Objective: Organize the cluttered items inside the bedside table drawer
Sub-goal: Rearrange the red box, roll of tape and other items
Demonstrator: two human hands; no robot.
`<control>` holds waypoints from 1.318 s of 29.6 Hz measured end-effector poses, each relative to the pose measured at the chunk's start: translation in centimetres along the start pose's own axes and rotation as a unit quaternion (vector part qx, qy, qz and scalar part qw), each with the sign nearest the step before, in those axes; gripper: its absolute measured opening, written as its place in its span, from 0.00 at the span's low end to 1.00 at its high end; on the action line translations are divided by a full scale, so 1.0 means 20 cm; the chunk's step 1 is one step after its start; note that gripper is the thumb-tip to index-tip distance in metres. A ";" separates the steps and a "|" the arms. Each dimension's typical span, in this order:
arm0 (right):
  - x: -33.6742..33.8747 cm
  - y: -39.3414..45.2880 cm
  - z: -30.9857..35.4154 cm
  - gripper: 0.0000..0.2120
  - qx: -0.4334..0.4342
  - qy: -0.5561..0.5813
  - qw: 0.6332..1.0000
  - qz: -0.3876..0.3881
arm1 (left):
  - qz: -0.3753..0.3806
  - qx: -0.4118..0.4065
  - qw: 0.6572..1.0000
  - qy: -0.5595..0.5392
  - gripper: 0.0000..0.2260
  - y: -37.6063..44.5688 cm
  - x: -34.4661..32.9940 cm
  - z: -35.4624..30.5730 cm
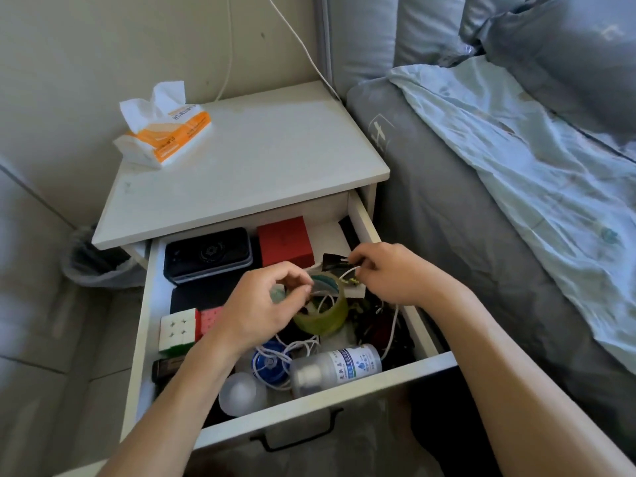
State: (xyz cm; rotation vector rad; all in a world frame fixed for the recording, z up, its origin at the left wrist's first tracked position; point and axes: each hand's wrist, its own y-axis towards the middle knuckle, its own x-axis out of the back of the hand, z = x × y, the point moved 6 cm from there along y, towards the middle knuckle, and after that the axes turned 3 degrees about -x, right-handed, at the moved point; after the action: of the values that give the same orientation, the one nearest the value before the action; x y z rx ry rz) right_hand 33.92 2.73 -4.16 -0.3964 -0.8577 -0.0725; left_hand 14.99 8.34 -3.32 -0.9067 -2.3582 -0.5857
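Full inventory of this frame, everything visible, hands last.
bedside table: 1, white, beside the bed
drawer: 1, white with a dark handle, pulled open
tissue pack: 1, orange and white, back left of the tabletop
dark case: 1, black, drawer back left
red box: 1, red, drawer back centre
puzzle cube: 1, white face showing, drawer left
tape roll: 1, yellowish clear, drawer centre
white cable: 1, white, runs through the tape roll area
bottle: 1, translucent white, lying at drawer front
bin: 1, grey liner, floor left of table
bed: 1, grey with pale blue sheet, right
left hand: pinching at the tape roll
right hand: gripping the white cable
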 end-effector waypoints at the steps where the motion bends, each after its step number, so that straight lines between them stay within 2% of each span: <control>1: 0.00 0.01 0.01 0.17 0.002 -0.009 1.000 0.000 | 0.025 0.011 1.000 0.001 0.04 -0.01 -0.01 0.01; 3: 0.01 0.04 0.00 0.18 -0.002 -0.016 1.000 0.002 | 0.112 0.041 0.992 0.046 0.09 -0.01 -0.08 0.06; 4: 0.01 0.06 0.00 0.18 -0.004 -0.021 1.000 0.006 | 0.142 0.025 0.984 0.100 0.12 -0.01 -0.11 0.07; 6: 0.00 0.08 -0.01 0.19 -0.011 -0.017 1.000 0.010 | 0.158 -0.032 0.966 0.204 0.13 -0.01 -0.17 0.06; 7: 0.00 0.09 -0.02 0.19 -0.011 -0.015 1.000 0.009 | 0.146 -0.056 0.964 0.213 0.11 0.00 -0.17 0.04; 9: -0.02 0.11 -0.02 0.19 -0.007 -0.008 1.000 0.001 | 0.096 -0.057 0.984 0.137 0.08 0.00 -0.15 0.03; 11: -0.04 0.15 -0.01 0.20 0.001 -0.014 1.000 -0.008 | 0.011 -0.014 1.000 0.024 0.05 0.00 -0.09 0.04; 14: -0.11 0.23 0.01 0.19 0.003 -0.060 0.998 0.009 | -0.070 0.040 0.995 -0.067 0.03 0.01 -0.03 0.05; 17: -0.19 0.30 0.00 0.18 0.000 -0.102 0.993 0.051 | -0.106 0.068 0.987 -0.095 0.04 0.02 0.00 0.08; 19: -0.25 0.33 0.00 0.23 0.000 -0.149 0.986 0.078 | -0.121 0.088 0.981 -0.121 0.06 0.01 0.02 0.10; 23: -0.33 0.31 0.01 0.28 -0.033 -0.205 0.971 0.115 | -0.096 0.099 0.983 -0.123 0.07 0.01 0.05 0.14; 25: -0.37 0.30 0.04 0.27 -0.030 -0.196 0.967 0.163 | -0.066 0.081 0.992 -0.074 0.08 0.06 0.09 0.16; 29: -0.31 0.22 0.02 0.25 -0.023 -0.202 0.963 0.175 | -0.023 0.029 0.997 0.061 0.07 0.29 0.07 0.15; 31: -0.31 0.19 0.03 0.25 -0.020 -0.214 0.960 0.177 | 0.033 -0.010 0.989 0.142 0.09 0.41 0.01 0.13; 34: -0.30 0.16 0.05 0.23 -0.026 -0.218 0.959 0.179 | 0.142 -0.050 0.950 0.274 0.09 0.55 -0.15 0.10; 39: -0.29 0.17 0.07 0.22 -0.017 -0.211 0.961 0.176 | 0.198 -0.028 0.883 0.425 0.11 0.68 -0.24 0.12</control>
State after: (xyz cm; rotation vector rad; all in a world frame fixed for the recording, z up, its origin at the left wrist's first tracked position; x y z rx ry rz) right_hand 29.82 5.79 -8.71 -0.6031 -1.1938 0.3384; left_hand 26.78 16.59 -5.45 -0.8787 -1.3324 -0.6964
